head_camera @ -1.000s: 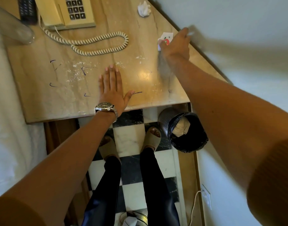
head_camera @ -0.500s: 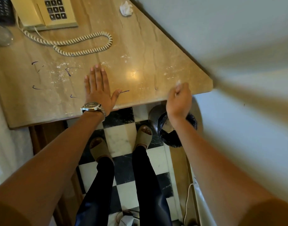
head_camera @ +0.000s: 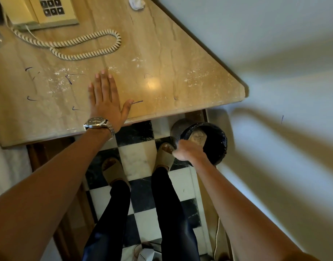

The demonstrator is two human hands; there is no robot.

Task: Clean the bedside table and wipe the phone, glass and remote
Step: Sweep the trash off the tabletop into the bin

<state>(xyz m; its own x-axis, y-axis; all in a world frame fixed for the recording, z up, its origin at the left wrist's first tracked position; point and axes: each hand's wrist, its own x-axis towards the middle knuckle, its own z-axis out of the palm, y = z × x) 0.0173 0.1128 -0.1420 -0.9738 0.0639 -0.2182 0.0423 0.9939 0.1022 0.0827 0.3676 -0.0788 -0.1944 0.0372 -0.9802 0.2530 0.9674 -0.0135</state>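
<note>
Resting flat near table (head_camera: 180,53) edge, left hand (head_camera: 105,102); right hand (head_camera: 188,150) over bin (head_camera: 222,146), grip unclear

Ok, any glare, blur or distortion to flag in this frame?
Head view: a glare spot shines on the bedside table right of the left hand, which is sharp. Head view: the right hand over the bin is motion-smeared. Head view: wide-angle stretch swells the left forearm toward the corner; soft shadows streak the wall.

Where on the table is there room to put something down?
The widest free patch lies right of the left hand, between the coiled cord and the table's front corner, though dusty. Another lies left of that hand, with pen marks. The back is crowded: phone, cord, crumpled tissue.
</note>
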